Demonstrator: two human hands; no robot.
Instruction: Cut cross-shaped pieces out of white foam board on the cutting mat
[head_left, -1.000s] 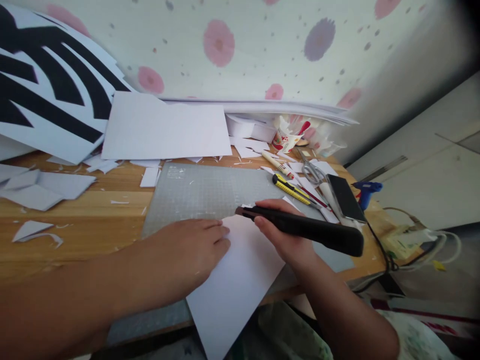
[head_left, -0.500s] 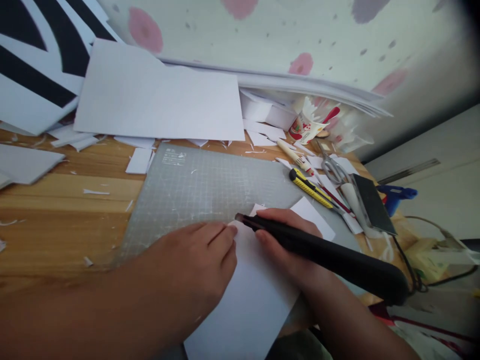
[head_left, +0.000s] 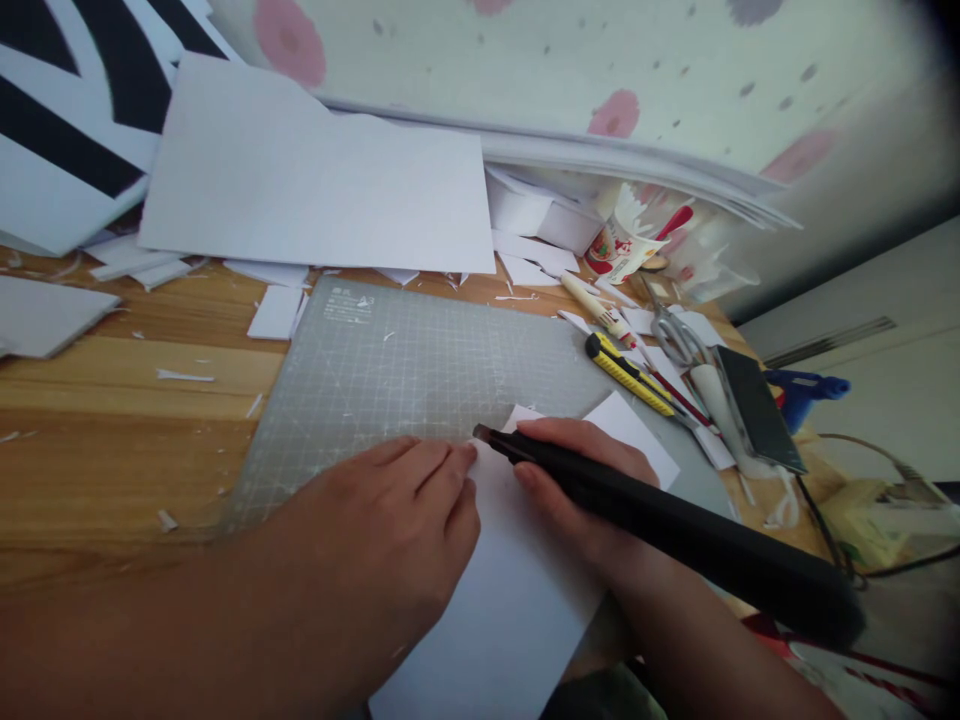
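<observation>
My right hand (head_left: 592, 490) is wrapped round a long black tool (head_left: 675, 530), whose narrow tip rests at the top corner of a white sheet (head_left: 495, 610). Beside that tip, my left hand (head_left: 405, 530) presses on the sheet's left edge with its fingers bent together; whether it pinches the edge is hidden. The sheet lies over a grey-green cutting mat (head_left: 390, 380). A smaller white piece (head_left: 634, 435) pokes out behind my right hand.
A yellow box cutter (head_left: 630, 375), a cream marker (head_left: 596, 305), scissors (head_left: 675, 335) and a dark flat device (head_left: 761, 410) lie at the right. Behind the mat leans a large white board (head_left: 322, 190). A paper cup (head_left: 622, 245) stands back right; white scraps lie around.
The view has shifted slightly. The rear end of the black tool has swung a little right and down, while its tip stays at the sheet's corner. Both hands keep their hold.
</observation>
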